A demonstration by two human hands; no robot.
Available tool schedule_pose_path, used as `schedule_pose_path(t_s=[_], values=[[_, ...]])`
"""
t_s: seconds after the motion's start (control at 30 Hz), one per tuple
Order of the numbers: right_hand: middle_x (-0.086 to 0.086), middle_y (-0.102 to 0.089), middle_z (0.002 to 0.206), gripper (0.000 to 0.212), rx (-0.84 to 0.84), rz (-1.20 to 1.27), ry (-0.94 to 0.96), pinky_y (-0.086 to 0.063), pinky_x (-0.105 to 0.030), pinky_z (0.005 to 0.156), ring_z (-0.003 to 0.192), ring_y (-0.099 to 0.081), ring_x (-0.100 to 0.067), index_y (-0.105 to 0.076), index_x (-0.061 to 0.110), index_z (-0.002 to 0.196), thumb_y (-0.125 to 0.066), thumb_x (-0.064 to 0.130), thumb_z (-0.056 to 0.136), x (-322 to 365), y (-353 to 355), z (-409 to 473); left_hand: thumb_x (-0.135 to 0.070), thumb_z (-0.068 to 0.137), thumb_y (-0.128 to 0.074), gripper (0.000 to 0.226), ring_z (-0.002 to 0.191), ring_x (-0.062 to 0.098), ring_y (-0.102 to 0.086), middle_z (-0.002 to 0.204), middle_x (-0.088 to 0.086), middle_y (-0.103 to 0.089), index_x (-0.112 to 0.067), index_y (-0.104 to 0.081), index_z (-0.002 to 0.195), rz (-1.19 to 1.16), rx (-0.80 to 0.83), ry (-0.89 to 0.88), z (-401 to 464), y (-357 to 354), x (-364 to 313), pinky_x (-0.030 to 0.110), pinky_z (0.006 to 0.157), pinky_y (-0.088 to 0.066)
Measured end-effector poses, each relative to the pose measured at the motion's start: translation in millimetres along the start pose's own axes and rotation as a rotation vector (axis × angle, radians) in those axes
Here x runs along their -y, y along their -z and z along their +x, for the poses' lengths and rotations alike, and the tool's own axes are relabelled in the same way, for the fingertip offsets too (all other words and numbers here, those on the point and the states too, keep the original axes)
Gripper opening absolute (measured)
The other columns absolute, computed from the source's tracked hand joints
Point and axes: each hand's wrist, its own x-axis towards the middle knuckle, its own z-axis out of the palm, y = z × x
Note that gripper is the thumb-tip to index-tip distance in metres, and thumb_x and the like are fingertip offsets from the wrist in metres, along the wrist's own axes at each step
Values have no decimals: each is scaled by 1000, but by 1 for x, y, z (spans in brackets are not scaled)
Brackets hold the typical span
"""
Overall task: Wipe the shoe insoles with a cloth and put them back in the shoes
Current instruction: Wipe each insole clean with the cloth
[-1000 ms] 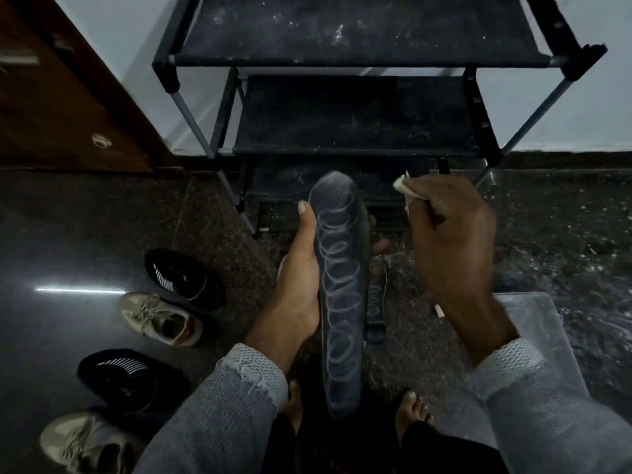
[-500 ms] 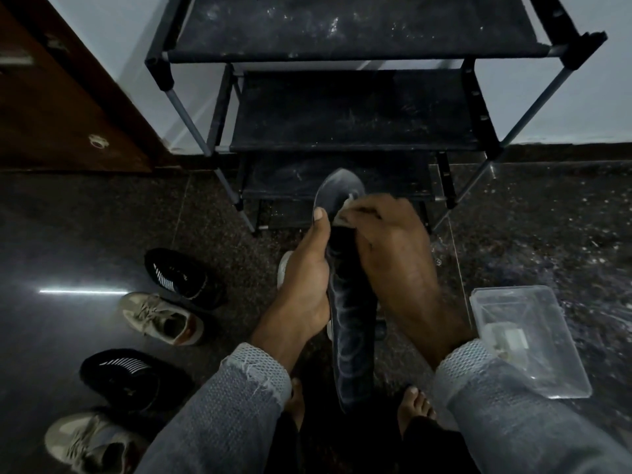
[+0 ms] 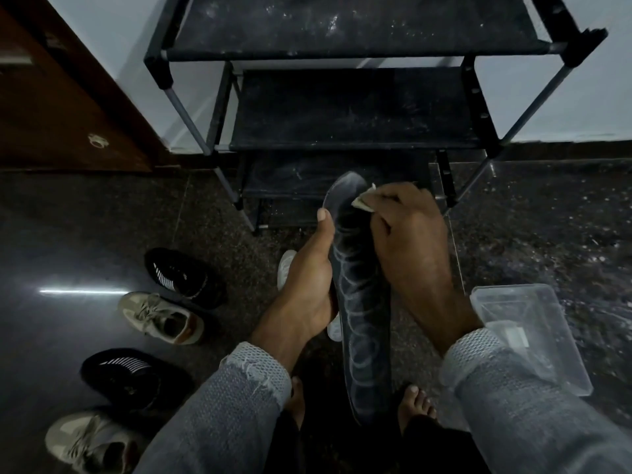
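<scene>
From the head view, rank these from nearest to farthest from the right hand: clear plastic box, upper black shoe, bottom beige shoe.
Measured from the right hand:
1. Clear plastic box, just below and to the hand's right, on the floor.
2. Upper black shoe, across to the left, beyond the left hand.
3. Bottom beige shoe, far lower-left corner.

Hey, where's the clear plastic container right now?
The clear plastic container sits on the floor at lower right of the head view, beside the right hand's sleeve.
</scene>
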Motion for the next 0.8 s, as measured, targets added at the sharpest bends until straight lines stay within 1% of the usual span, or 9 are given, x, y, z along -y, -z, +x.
schedule_pose_path(t_s=[0.07,0.13,0.23,0.3,0.37,0.43,0.53,0.67,0.8], values=[[-9,-66,103,27,-15,14,-21,-52,-36,76,88,-60,-29,-73,8,101,-49,14,89,-1,0,0,-51,100,-27,56,111,20,-66,119,6,-70,-15,-59,129,3,16,-7,0,0,1,32,93,-54],[-10,-67,103,30,-10,38,17,-52,-33,76,88,-61,-28,-72,7,102,-48,17,89,11,-2,-4,-50,101,-29,55,113,23,-65,121,10,-69,-14,-59,129,-4,2,-20,0,2,0,34,95,-53],[-9,-67,105,37,39,59,98,-54,-37,73,85,-60,-27,-72,8,103,-42,23,88,26,-4,-6,-47,100,-34,53,120,27,-61,128,15,-64,-12,-57,133,-27,-25,-51,1,5,-2,42,106,-45],[-8,-67,107,40,40,61,73,-53,-41,75,88,-59,-28,-73,11,104,-40,26,89,20,-3,-3,-47,101,-33,53,120,27,-61,127,14,-64,-12,-57,132,-5,-20,-53,1,6,-2,41,104,-47],[-8,-67,107,40,3,33,10,-53,-43,75,88,-59,-29,-73,11,102,-38,27,89,5,-1,2,-46,103,-29,53,122,24,-59,132,11,-62,-13,-52,138,9,7,-52,2,5,-1,36,103,-48],[-9,-67,106,35,-20,14,-22,-54,-44,74,87,-59,-30,-73,11,102,-43,23,90,-5,0,3,-44,104,-26,53,124,22,-58,136,8,-59,-14,-47,143,13,13,-60,3,5,0,33,101,-50],[-7,-66,108,31,-14,46,19,-53,-43,75,90,-58,-28,-72,12,106,-47,21,90,5,-5,-2,-45,103,-29,52,118,22,-62,129,10,-64,-14,-54,136,-3,17,-60,2,6,-1,33,96,-53],[-6,-66,108,34,38,25,124,-52,-43,71,87,-57,-26,-72,13,107,-43,24,90,21,-8,-6,-49,96,-38,53,117,26,-63,125,13,-66,-13,-60,128,-29,-19,-60,2,11,-4,40,99,-48],[-6,-66,105,36,14,-6,14,-51,-45,72,88,-58,-28,-73,15,102,-41,25,89,1,-3,2,-53,86,-52,63,116,31,-63,124,16,-66,-6,-62,126,8,-58,-64,3,11,-2,44,99,-49]])
